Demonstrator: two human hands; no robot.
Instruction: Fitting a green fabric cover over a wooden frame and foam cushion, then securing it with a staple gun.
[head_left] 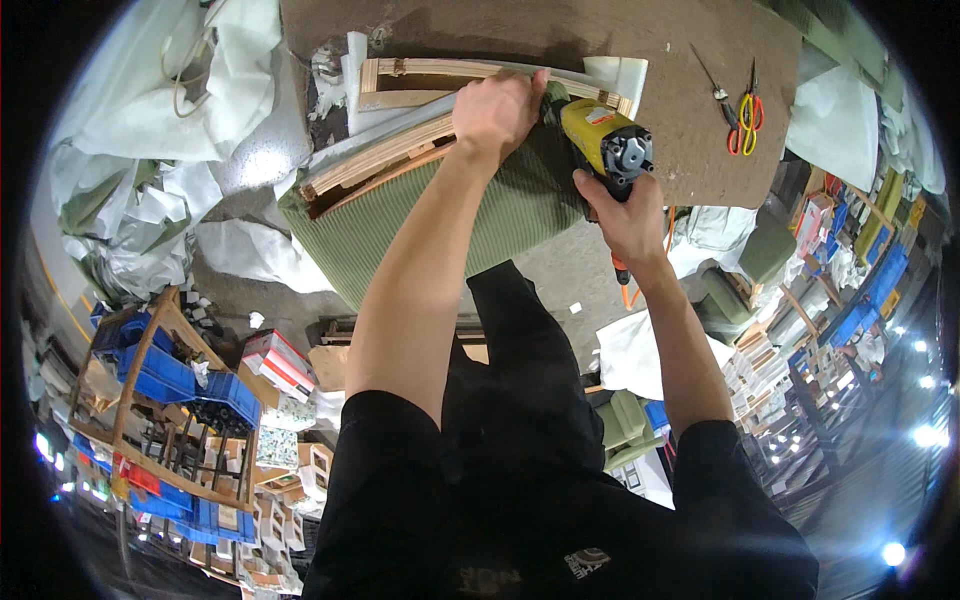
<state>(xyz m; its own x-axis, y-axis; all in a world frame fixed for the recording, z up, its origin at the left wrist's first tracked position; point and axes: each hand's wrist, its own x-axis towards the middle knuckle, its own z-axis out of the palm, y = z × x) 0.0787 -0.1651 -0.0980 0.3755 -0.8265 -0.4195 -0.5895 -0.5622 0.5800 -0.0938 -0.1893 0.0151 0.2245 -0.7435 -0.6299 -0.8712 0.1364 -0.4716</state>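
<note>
Green ribbed fabric (515, 215) lies beneath L hand (495, 112), clenched on the cloth's far edge, wood frame (375, 160) just left; R hand (632, 218) grips yellow/blk pwr tool (598, 135) nearby. Yellow-handled scissors (748, 110) lie beyond R hand, to its right.

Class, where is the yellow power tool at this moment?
In the head view, the yellow power tool is near the top, right of centre, in the right hand beside the green fabric.

Gap btwn yellow tool (598, 135) & scissors (752, 98) (roomy); wood frame (380, 157) blocks L side.
</note>
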